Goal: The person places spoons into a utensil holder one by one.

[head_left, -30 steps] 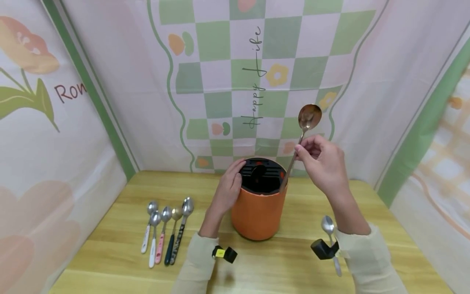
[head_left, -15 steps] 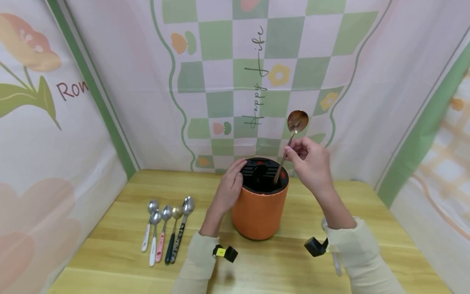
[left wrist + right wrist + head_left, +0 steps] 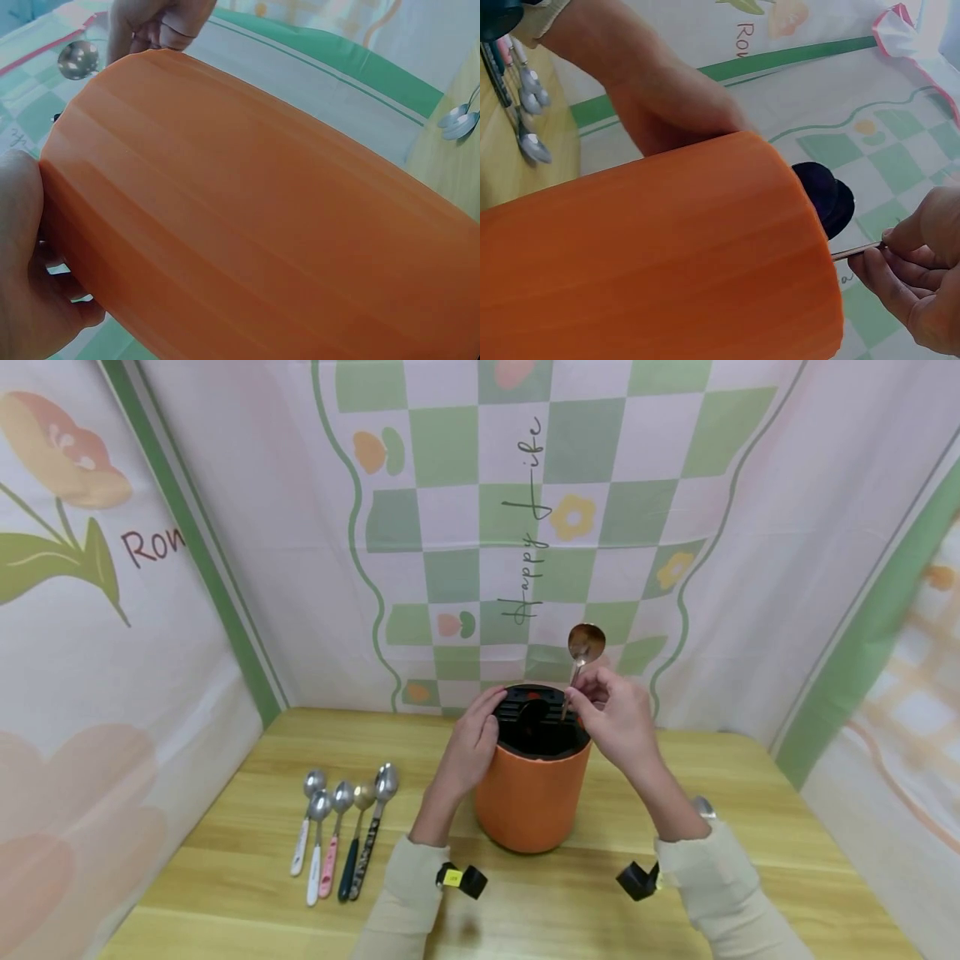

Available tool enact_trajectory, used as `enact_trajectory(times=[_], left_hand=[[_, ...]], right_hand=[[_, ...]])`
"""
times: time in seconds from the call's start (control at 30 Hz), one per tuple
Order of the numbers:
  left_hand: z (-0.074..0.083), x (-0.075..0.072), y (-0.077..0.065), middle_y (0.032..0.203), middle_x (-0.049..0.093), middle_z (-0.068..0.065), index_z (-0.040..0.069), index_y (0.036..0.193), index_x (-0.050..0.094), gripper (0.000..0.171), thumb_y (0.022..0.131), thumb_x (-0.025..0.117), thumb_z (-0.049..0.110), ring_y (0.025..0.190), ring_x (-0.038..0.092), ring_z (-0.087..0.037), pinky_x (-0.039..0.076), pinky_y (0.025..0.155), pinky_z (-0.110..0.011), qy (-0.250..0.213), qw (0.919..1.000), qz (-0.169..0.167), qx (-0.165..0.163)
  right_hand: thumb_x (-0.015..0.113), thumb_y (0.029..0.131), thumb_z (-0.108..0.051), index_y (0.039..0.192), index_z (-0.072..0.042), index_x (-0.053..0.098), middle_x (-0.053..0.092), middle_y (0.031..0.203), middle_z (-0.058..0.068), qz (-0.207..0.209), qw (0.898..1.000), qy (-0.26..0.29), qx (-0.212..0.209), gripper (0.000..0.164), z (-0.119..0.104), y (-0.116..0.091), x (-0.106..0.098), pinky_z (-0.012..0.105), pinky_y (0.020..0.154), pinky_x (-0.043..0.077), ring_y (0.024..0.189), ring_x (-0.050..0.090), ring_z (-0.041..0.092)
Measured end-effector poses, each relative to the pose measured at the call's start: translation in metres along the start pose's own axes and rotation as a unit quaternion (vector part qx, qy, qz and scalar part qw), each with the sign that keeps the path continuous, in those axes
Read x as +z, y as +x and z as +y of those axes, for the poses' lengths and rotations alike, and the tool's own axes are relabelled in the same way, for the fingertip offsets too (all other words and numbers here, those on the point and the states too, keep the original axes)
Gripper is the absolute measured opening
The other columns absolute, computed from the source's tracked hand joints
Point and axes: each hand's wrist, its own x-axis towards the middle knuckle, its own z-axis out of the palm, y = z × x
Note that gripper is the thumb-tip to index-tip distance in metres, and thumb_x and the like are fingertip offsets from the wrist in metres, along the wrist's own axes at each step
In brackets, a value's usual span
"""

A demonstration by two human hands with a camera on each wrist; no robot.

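In the head view an orange utensil holder (image 3: 531,806) with a black slotted insert stands on the table. My left hand (image 3: 468,745) holds its left side, fingers curved along the wall and near the rim. My right hand (image 3: 618,717) pinches a copper-coloured spoon (image 3: 586,644) by the handle, bowl up, above the holder's right part. The handle's lower end points down into the opening, as the thin spoon handle (image 3: 856,250) shows in the right wrist view. Dark, rounded heads (image 3: 823,196) stick out of the holder there; their kind is unclear.
Several spoons (image 3: 341,839) with white, pink, dark and patterned handles lie in a row on the table (image 3: 247,827) at left. Another silver spoon (image 3: 703,807) lies at right, mostly hidden by my right sleeve. A patterned cloth (image 3: 442,527) hangs behind.
My right hand has moved left and down with the copper-coloured spoon, from the holder's right edge to over its opening, and the spoon now sits lower. My left hand has stayed in place.
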Motion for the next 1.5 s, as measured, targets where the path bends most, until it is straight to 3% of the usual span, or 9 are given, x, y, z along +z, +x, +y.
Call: enact_trajectory(times=[0.27,0.5,0.87,1.3,1.5], left_hand=[[0.000,0.001,0.001,0.158,0.041,-0.006,0.004,0.147,0.047,0.048,0.104,0.030,0.016,0.148,0.036,-0.022,0.033,0.120,-0.043,0.007,0.9999,-0.002,-0.008],[0.000,0.002,0.001,0.158,0.040,-0.004,0.006,0.148,0.047,0.048,0.105,0.029,0.018,0.148,0.035,-0.020,0.032,0.120,-0.043,0.009,0.9999,-0.001,-0.010],[0.000,0.002,0.000,0.158,0.040,-0.005,0.005,0.148,0.047,0.048,0.105,0.030,0.016,0.148,0.036,-0.022,0.033,0.120,-0.044,0.006,0.9999,-0.001,-0.011],[0.001,0.002,0.000,0.158,0.041,-0.005,0.006,0.148,0.047,0.048,0.105,0.030,0.017,0.147,0.036,-0.022,0.033,0.120,-0.044,0.005,1.0000,0.002,-0.008],[0.000,0.002,0.000,0.157,0.042,-0.006,0.006,0.147,0.048,0.047,0.104,0.031,0.016,0.147,0.037,-0.022,0.033,0.120,-0.044,0.006,0.9999,0.006,-0.010]], right_hand=[[0.068,0.091,-0.003,0.097,0.003,0.065,0.069,0.092,0.019,-0.026,1.000,0.011,0.011,0.010,0.008,-0.008,0.006,0.008,0.069,0.051,0.083,0.071,0.027],[0.068,0.091,-0.003,0.102,0.003,0.063,0.069,0.095,0.019,-0.050,0.999,0.004,0.021,0.014,0.013,-0.013,0.010,0.018,0.072,0.056,0.087,0.071,0.029],[0.068,0.091,-0.006,0.098,0.002,0.064,0.071,0.093,0.019,-0.044,0.999,-0.011,0.025,0.012,0.016,-0.018,0.013,0.032,0.072,0.061,0.085,0.072,0.030],[0.066,0.093,-0.007,0.101,0.003,0.065,0.071,0.096,0.019,-0.032,0.999,0.020,0.037,0.013,0.015,-0.019,0.010,0.015,0.073,0.055,0.089,0.071,0.029],[0.067,0.092,-0.004,0.102,0.002,0.066,0.072,0.094,0.016,-0.015,0.999,0.036,0.022,0.011,0.017,-0.019,0.008,0.011,0.068,0.054,0.079,0.069,0.013]])
